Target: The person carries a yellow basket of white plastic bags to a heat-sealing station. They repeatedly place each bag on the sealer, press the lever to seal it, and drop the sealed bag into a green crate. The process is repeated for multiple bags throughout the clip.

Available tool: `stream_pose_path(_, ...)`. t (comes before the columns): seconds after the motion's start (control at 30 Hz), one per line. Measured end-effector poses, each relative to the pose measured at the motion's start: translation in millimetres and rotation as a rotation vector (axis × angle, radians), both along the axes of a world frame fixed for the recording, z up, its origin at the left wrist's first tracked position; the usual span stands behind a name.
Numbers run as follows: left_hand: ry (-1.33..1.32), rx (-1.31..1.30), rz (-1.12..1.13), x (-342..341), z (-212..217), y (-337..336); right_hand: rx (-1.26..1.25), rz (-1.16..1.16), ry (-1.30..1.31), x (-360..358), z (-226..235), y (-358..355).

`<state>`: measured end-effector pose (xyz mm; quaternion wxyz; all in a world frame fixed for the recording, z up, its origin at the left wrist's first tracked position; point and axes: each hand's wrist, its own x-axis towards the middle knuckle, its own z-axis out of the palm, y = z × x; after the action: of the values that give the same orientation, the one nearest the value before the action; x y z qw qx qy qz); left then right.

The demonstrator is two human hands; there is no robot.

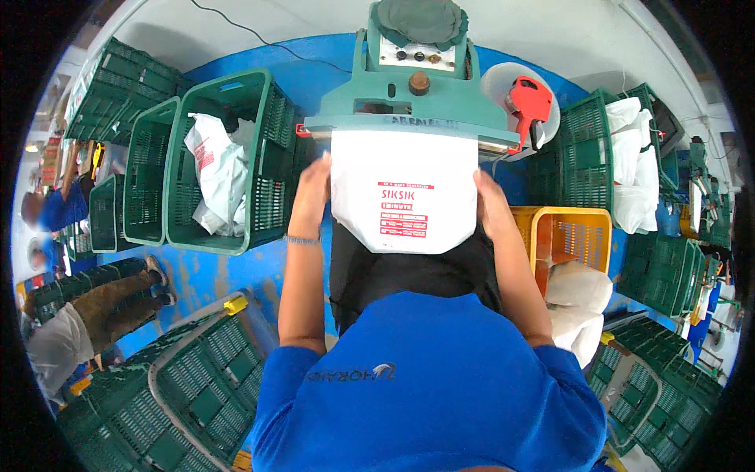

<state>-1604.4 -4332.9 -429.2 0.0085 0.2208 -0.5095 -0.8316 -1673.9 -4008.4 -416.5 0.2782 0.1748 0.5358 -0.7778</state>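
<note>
Holding a white bag [404,200] by both side edges, left hand [311,193] on its left border and right hand [489,203] on its right, each closed on the bag with fingers curled behind the film and mostly hidden. Hanging flat and smooth in front of the blue shirt, with its top edge tucked under the bar of the green sealing machine [409,94] and red print across its middle. Looks like thin plastic: light, limp, probably slick, likely to sag or crease if gripped at one side only; whether anything is inside cannot be told, though the rounded lower edge hints at some fill. Best taken at both side edges near the top, as now, keeping the mouth stretched straight and level. Just right of the right arm, a yellow crate [578,232] with soft white bags [578,287] heaped below it. To the left, a green crate [228,161] tilted up, with more crumpled white bags in it. Farther off, a red handheld tool [528,106] resting beside the machine, and green crates stacked on either side over the blue floor [206,271].
</note>
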Motion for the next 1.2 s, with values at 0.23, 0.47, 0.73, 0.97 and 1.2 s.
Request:
stream_pose_path(0.23,-0.046,-0.227,0.006,29,15,20,0.339,-0.119,0.231,36,23,-5)
stream_pose_path(0.47,0.27,-0.108,0.199,-41,27,17,0.471,-0.275,0.656,-50,35,1)
stream_pose_path(0.73,0.197,-0.08,0.356,-48,13,29,1.791,0.126,0.357,-199,-80,96)
stream_pose_path(0.97,0.14,-0.161,0.427,-48,20,35,1.802,0.318,0.23,-219,-102,112)
stream_pose_path(1.2,0.193,-0.158,0.425,-51,15,37,0.083,-0.109,0.461,-74,-13,154)
